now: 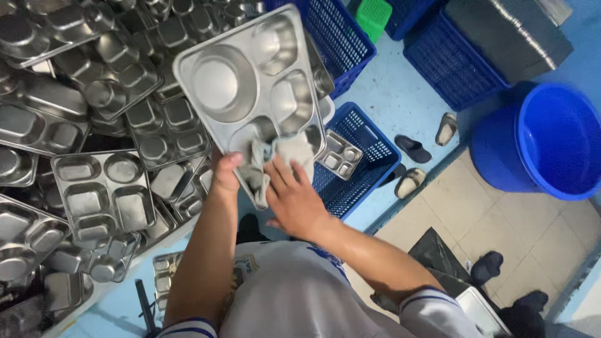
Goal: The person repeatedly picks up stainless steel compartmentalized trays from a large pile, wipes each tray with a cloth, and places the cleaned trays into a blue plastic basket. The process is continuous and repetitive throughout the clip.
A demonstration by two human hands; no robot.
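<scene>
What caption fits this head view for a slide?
Left hand holds a compartmented steel meal tray while right hand presses a grey cloth on it.

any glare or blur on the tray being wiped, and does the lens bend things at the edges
Head view: soft glare patches on the steel tray, brightest in its round well; the grey cloth and right hand are slightly soft, the left hand too; the blue tub and crates look stretched toward the edges, wide-angle style.

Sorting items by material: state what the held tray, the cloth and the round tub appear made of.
Compartment tray: looks like stainless steel, with a silvery sheen and pressed wells. Cloth under the right hand: seemingly woven fabric, grey, limp and creased. Round tub: probably plastic, uniform glossy blue.
</scene>
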